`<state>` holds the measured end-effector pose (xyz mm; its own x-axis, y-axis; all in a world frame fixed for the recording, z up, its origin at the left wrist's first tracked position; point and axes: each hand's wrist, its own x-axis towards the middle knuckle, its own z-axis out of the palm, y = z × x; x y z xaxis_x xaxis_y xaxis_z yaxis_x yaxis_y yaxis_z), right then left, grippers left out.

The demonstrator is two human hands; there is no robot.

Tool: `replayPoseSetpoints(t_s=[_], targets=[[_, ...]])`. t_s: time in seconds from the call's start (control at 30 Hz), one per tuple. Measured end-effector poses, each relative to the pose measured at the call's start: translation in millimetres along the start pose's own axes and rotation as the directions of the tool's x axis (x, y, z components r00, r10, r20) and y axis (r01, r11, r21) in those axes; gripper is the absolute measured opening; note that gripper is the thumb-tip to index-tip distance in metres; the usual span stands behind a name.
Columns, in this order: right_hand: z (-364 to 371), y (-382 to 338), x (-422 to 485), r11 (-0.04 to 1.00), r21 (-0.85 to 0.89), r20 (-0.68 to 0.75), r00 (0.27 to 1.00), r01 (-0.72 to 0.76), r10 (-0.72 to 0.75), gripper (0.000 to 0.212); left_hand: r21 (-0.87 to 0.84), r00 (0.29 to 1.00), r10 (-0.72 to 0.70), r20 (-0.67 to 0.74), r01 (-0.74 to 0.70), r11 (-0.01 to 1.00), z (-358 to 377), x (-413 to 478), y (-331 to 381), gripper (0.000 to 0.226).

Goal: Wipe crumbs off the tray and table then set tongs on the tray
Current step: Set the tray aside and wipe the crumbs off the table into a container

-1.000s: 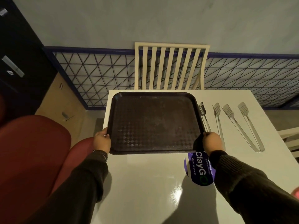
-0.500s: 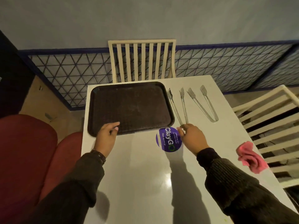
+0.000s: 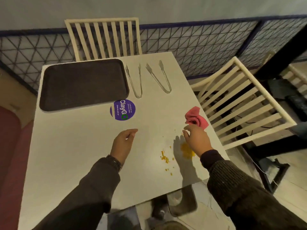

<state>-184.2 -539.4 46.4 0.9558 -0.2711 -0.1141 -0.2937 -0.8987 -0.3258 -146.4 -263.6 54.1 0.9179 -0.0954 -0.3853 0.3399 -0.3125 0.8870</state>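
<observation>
One sticker (image 3: 123, 109) on table (image 3: 79, 146) reads "ClayGO".

Crumbs (image 3: 186, 151) partly behind right hand (image 3: 197, 138); sticker (image 3: 123, 110) small print unreadable

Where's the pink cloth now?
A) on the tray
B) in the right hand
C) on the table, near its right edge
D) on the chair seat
C: the cloth lies bunched on the table near its right edge, just beyond the fingertips of the right hand, which has not gripped it.
</observation>
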Motion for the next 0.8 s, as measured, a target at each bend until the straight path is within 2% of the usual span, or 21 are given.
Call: replayPoseSetpoints(t_s=[0.2, 0.3, 0.43, 0.53, 0.57, 0.63, 0.7, 0.77, 0.8], targets=[[-16, 55, 13, 0.999, 0.034, -0.029, 1.000, -0.002, 0.003, 0.020, 0.004, 0.997, -0.063, 0.053, 0.063, 0.998, 62, -32, -1, 0.024], [-17, 65, 41, 0.992, 0.088, -0.031, 0.995, -0.091, 0.094, 0.021, 0.045, 0.994, -0.081, 0.073, 0.078, 0.996, 79, -33, -1, 0.028], [6, 68, 75, 0.972, 0.100, 0.068, 0.976, -0.214, 0.208, 0.031, 0.103, 0.993, -0.089, 0.082, 0.081, 0.991, 91, -24, -5, 0.028], [21, 67, 86, 0.944, 0.195, 0.035, 0.964, -0.266, 0.264, 0.018, 0.136, 0.991, -0.092, 0.093, 0.079, 0.988, 93, -18, -8, 0.030], [24, 66, 88, 0.930, 0.243, 0.010, 0.959, -0.277, 0.283, 0.021, 0.142, 0.991, -0.093, 0.100, 0.078, 0.987, 93, -16, -9, 0.030], [19, 55, 88, 0.879, 0.395, 0.013, 0.958, -0.267, 0.285, 0.027, 0.157, 0.990, -0.087, 0.108, 0.069, 0.985, 88, -14, -10, 0.031], [20, 33, 92, 0.803, 0.540, 0.088, 0.965, -0.253, 0.245, 0.023, 0.162, 0.993, -0.071, 0.097, 0.055, 0.985, 78, -10, -11, 0.031], [31, -2, 93, 0.677, 0.691, 0.166, 0.967, -0.254, 0.194, 0.017, 0.149, 0.997, -0.048, 0.056, 0.040, 0.988, 63, -6, -13, 0.030], [38, -19, 91, 0.629, 0.739, 0.157, 0.970, -0.242, 0.188, 0.012, 0.140, 0.999, -0.042, 0.032, 0.037, 0.989, 54, -5, -13, 0.029]])
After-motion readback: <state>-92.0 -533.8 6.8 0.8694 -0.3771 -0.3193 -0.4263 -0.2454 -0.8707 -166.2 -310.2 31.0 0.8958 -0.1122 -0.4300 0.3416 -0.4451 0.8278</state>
